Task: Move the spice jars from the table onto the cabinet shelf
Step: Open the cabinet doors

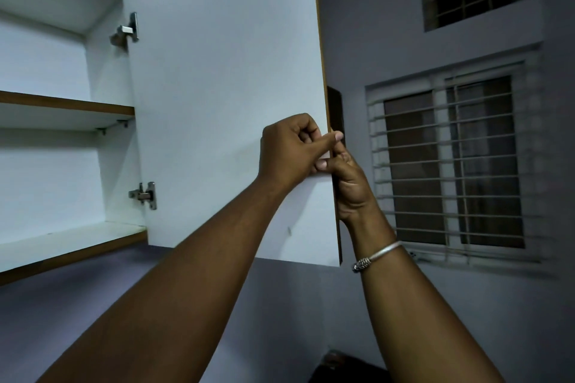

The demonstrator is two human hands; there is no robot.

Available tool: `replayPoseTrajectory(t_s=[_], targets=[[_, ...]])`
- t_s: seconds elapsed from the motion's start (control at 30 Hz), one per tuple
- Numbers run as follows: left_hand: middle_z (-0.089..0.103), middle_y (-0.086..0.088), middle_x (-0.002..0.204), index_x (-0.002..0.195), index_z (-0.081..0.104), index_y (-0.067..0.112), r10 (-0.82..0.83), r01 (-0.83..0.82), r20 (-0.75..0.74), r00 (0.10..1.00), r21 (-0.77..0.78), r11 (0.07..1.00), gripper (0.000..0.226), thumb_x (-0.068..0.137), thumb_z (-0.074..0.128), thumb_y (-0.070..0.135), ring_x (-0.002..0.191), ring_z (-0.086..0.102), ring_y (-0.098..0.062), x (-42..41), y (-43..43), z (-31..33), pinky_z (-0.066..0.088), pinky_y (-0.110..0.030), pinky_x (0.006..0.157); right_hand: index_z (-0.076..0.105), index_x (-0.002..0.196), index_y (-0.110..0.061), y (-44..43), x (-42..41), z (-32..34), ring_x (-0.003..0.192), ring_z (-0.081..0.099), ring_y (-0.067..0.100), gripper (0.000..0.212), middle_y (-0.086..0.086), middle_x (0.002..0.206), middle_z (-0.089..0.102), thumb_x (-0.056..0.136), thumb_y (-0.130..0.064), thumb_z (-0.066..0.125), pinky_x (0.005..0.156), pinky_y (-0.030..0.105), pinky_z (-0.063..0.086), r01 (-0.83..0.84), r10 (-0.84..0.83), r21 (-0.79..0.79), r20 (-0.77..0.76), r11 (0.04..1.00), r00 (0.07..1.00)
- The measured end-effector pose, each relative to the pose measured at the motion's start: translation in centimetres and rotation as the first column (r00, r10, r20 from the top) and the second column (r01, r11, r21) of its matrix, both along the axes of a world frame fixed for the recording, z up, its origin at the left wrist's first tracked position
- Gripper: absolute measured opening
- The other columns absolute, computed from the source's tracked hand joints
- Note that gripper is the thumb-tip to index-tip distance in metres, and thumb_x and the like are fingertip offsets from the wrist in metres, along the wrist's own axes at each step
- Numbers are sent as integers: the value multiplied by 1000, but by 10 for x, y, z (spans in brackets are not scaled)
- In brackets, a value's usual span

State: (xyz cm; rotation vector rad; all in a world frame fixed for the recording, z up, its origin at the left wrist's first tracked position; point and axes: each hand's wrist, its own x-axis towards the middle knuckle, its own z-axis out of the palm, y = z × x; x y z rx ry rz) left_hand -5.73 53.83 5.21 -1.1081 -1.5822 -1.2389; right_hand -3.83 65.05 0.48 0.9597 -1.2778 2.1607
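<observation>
White cabinet door (217, 71), brown-edged, stands swung open. Left grip (289, 149): fingers curled, index finger hooked over the door's outer edge. Right grip (351, 188), silver bracelet (376, 255) at the wrist, clasps the same edge just below, touching the left. White cabinet shelf with brown front (62, 104) lies at left, a second shelf beneath it. Barred window (451, 165) at right. No spice jars in view.
</observation>
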Motion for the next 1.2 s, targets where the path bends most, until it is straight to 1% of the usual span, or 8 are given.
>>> replayPoseTrajectory(t_s=[0.33, 0.47, 0.53, 0.63, 0.77, 0.9, 1.07, 1.2], targets=[[65, -2, 56, 72, 64, 12, -120, 125, 112, 986, -42, 991, 31, 82, 84, 33, 48, 65, -17, 6, -18, -1, 58, -34, 51, 62, 127, -9, -20, 12, 2, 96, 72, 21, 38, 11, 109, 73, 92, 1, 51, 87, 37, 59, 336, -334, 42, -38, 941, 942], [66, 3, 70, 81, 67, 13, -266, 278, 157, 951, -62, 959, 38, 80, 71, 51, 65, 63, -18, 32, -46, -5, 55, -41, 67, 45, 149, -9, -63, 28, -1, 145, 45, 22, 53, 10, 151, 51, 97, -17, 53, 117, 47, 40, 902, -875, -64, -278, 428, 395], [66, 6, 81, 87, 65, 19, -308, 320, 126, 943, -89, 943, 30, 85, 62, 49, 79, 65, -19, 46, -65, -9, 56, -47, 78, 48, 147, -5, -98, 32, -4, 148, 40, 27, 46, 13, 154, 48, 101, -8, 47, 118, 50, 37, 880, -861, -237, -418, 412, 290], [59, 10, 80, 86, 56, 20, -158, 158, 12, 987, -53, 986, 28, 88, 56, 48, 78, 59, -15, 60, -121, -11, 52, -39, 72, 55, 140, -6, -167, 33, -2, 137, 54, 26, 39, 13, 145, 58, 102, -9, 49, 112, 51, 46, 561, -632, -294, -423, 774, 650], [56, 1, 85, 86, 51, 18, 143, -142, -94, 985, 16, 990, 34, 88, 52, 52, 78, 56, -16, 64, -204, -10, 50, -38, 69, 55, 143, -9, -252, 28, 6, 131, 59, 34, 48, 17, 140, 61, 97, -24, 60, 107, 47, 49, 208, -281, -227, -367, 951, 887], [57, -3, 87, 87, 54, 16, 529, -524, -125, 839, 70, 849, 33, 88, 48, 48, 84, 55, -17, 60, -310, -1, 47, -36, 75, 56, 139, -9, -360, 24, 26, 123, 62, 16, 48, 4, 131, 65, 93, -24, 61, 100, 27, 50, -160, 116, -146, -272, 976, 955], [54, -17, 120, 107, 53, 7, 902, -893, 79, 425, -128, 432, 59, 82, 25, 51, 122, 45, -34, 56, -443, -1, 38, -52, 106, 43, 150, -7, -480, -2, 29, 116, 62, 12, 44, 9, 137, 60, 106, -4, 44, 100, 21, 51, -381, 396, 183, -53, 906, 917], [-7, -12, 172, 160, 18, 12, 984, -914, 78, 157, -367, 175, 72, 99, 21, 48, 156, -19, -31, 54, -520, -1, -9, -51, 126, 29, 158, -14, -554, -28, 28, 152, 28, 16, 52, 5, 165, 28, 108, -23, 44, 126, 33, 21, -199, 266, 438, -96, 877, 959]])
